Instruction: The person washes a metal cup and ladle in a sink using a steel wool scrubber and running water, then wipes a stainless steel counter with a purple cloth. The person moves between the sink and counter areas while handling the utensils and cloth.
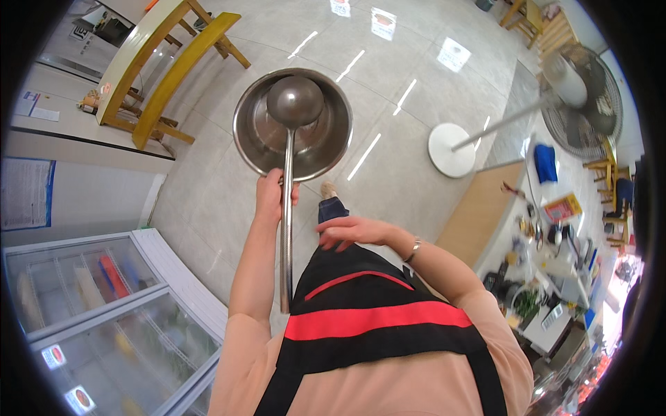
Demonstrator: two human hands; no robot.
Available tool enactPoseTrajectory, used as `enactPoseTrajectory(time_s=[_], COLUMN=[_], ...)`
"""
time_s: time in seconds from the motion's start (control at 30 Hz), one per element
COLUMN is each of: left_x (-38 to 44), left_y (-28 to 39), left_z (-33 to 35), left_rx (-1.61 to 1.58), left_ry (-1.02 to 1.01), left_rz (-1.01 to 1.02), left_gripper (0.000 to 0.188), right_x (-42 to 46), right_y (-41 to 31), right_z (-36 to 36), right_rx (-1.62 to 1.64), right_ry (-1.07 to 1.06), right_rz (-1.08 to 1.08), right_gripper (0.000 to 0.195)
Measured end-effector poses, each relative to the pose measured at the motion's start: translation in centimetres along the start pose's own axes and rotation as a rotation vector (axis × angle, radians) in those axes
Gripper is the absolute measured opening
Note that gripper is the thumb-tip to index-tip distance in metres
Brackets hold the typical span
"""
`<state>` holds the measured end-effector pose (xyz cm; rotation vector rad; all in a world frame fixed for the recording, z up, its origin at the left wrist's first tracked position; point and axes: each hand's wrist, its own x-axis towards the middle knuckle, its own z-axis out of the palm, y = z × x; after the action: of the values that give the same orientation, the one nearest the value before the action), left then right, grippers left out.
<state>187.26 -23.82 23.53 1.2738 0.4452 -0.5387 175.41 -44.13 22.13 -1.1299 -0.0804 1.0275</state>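
My left hand (269,196) grips the near rim of a round stainless-steel pot (333,151) and holds it out in front of me above the floor. A long-handled metal ladle (287,223) lies across that rim, its rounded bowl over the pot's opening and the convex side facing up. Its handle passes over my left hand and runs back toward my apron; whether my fingers also clasp the handle cannot be made out. Nothing is in my right hand (354,230), which hovers before the black and red apron (374,320) with its fingers loosely apart.
Left of me stands a glass-topped display freezer (104,322), with a wooden bench (182,78) and a counter beyond. A pedestal fan's white base (451,150) rests on the tiled floor (385,192). To the right is a cluttered counter (541,249).
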Motion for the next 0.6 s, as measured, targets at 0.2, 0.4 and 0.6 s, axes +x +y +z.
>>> enactPoseTrajectory(time_s=[0.2, 0.4, 0.6], left_x=[17.7, 32.0, 45.6], left_y=[12.3, 26.7, 41.1], left_z=[3.4, 4.8, 7.3], left_rx=[-0.187, -0.281, -0.244], left_ry=[0.079, 0.159, 0.170], left_rz=[0.087, 0.331, 0.451], left_gripper=[0.025, 0.028, 0.030], right_x=[12.8, 14.7, 19.1], right_y=[-13.3, -27.8, -36.5], right_z=[-1.7, -16.9, -35.6], right_rx=[0.535, 0.063, -0.877], right_ry=[-0.003, 0.369, 0.873], right_rz=[0.027, -0.090, -0.409], right_gripper=[0.041, 0.017, 0.017])
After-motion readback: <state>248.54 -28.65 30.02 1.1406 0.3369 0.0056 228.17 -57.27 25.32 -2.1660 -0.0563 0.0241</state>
